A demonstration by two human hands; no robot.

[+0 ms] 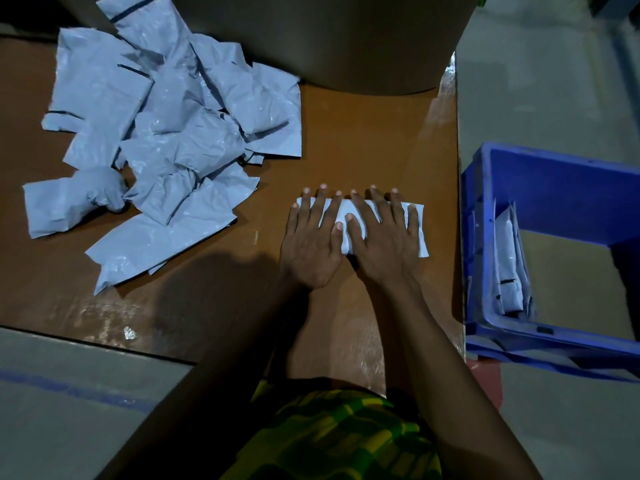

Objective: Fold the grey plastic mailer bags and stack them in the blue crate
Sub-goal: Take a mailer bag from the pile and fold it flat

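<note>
A folded grey mailer bag [419, 230] lies flat on the brown cardboard surface [346, 140]. My left hand [311, 240] and my right hand [384, 237] lie side by side on it, palms down, fingers straight and spread, pressing it flat. A loose heap of crumpled grey mailer bags [166, 133] covers the surface's left part. The blue crate [540, 174] stands on the floor to the right, with several folded grey bags [509, 268] standing against its left wall.
A large brown cardboard drum or box [329, 39] rises at the back of the surface. Grey concrete floor [540, 81] surrounds the work area, with a blue painted line [69, 389] at lower left. The crate's floor is lined with cardboard [571, 285].
</note>
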